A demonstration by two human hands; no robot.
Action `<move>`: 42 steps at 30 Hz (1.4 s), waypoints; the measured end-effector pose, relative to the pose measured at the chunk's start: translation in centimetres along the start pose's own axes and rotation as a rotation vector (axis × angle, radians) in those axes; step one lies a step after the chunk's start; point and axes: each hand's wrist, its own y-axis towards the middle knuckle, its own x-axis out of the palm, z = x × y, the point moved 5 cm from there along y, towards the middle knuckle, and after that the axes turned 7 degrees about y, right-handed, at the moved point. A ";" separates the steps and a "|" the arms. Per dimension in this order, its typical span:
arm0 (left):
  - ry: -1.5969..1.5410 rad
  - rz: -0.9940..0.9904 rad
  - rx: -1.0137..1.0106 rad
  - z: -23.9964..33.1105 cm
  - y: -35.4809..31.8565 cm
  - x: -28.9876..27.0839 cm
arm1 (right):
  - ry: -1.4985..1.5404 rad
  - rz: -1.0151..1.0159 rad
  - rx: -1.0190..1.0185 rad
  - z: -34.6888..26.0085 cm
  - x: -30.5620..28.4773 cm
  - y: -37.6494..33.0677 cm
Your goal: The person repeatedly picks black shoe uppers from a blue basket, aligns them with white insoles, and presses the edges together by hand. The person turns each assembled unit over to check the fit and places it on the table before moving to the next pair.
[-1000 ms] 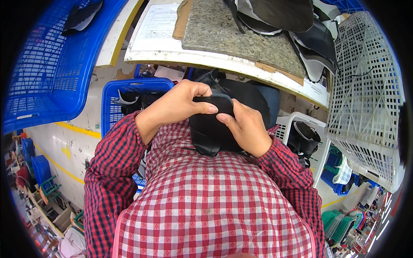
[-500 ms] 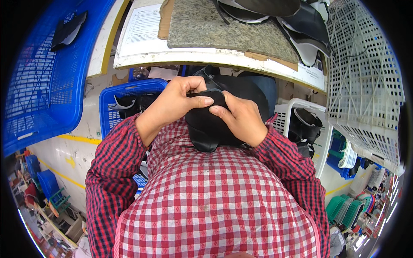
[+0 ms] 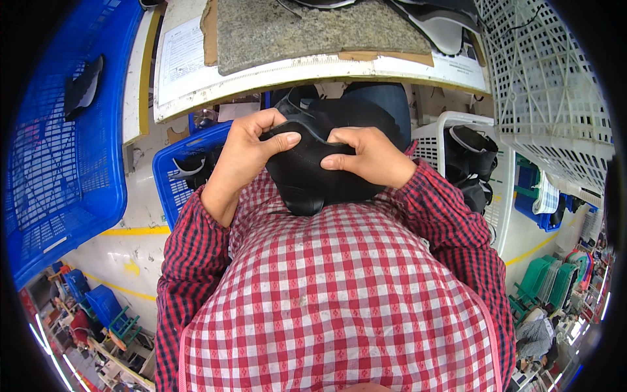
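Observation:
A black shoe upper (image 3: 297,173) hangs in front of my apron, with its curved top edge raised between my hands. My left hand (image 3: 245,153) pinches that edge at its left end, thumb on the near face and fingers behind. Farther right along the same edge, my right hand (image 3: 372,155) grips it with the thumb pressed on the near face. The fingertips behind the material are hidden. The lower part of the piece rests against the checked apron (image 3: 339,281).
Ahead stands a white-topped bench (image 3: 261,81) with a stone slab (image 3: 313,39) and dark shoe pieces (image 3: 444,32). A large blue crate (image 3: 108,215) is at left, a smaller blue basket (image 3: 163,189) below the bench. White crates (image 3: 548,140) and a white basket (image 3: 503,202) flank the right.
My hands have moved slightly left and spread farther apart along the edge, so more of the upper's near face shows. The view has shifted, with the bench sitting higher.

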 end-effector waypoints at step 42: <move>-1.013 0.199 -0.006 -14.8 -0.6 -11.2 | 0.793 -0.091 -0.204 -7.0 0.1 6.0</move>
